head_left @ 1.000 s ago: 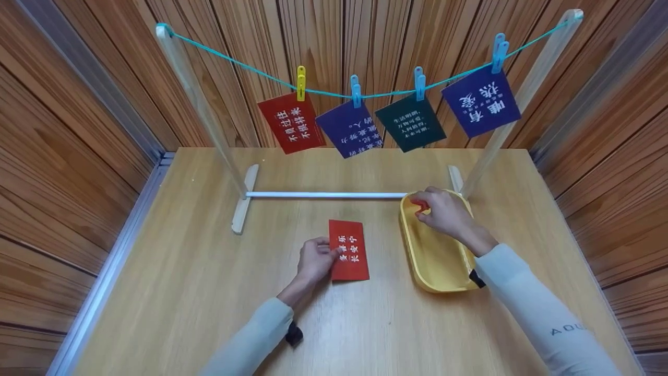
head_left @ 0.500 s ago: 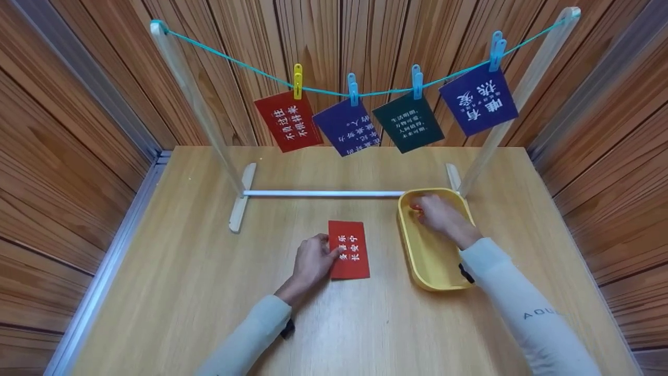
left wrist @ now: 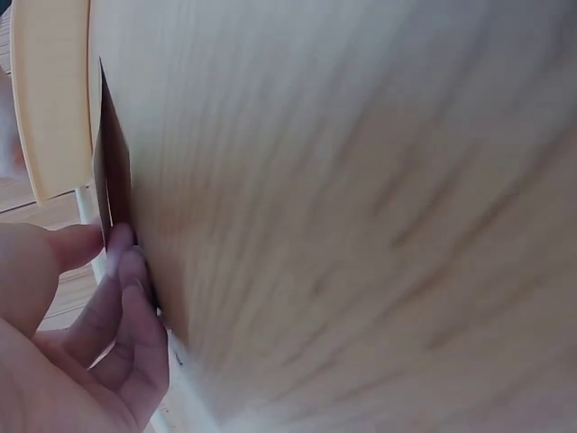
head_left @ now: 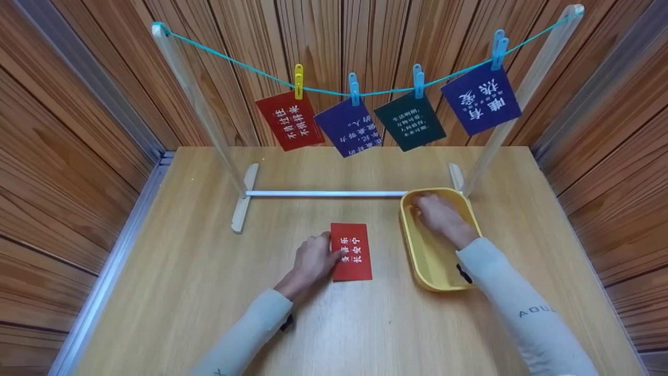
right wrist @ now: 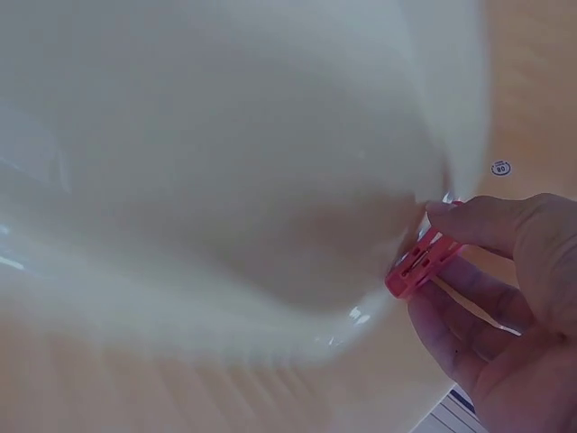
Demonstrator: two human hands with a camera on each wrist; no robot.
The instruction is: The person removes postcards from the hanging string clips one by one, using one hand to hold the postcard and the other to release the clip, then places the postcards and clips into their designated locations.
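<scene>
My left hand (head_left: 313,261) pinches the left edge of a red card (head_left: 354,256) with white characters, thumb on top and fingers beneath. In the left wrist view the card (left wrist: 114,167) appears edge-on, close over the table. My right hand (head_left: 441,214) reaches into the far end of a yellow plastic basket (head_left: 436,263). Between its thumb and fingers the right wrist view has a red clothespin (right wrist: 422,263), held close to the basket's inner wall. From the head view that clothespin is mostly hidden by the fingers.
A wooden frame (head_left: 201,107) carries a green string (head_left: 235,61). On it hang a red card (head_left: 290,122), a purple card (head_left: 348,130), a dark green card (head_left: 409,124) and a blue card (head_left: 481,102), held by yellow and blue clothespins. A white rod (head_left: 323,194) joins the feet.
My right hand has dropped lower into the basket with the red clothespin. My left hand keeps its pinch on the red card, which has barely shifted.
</scene>
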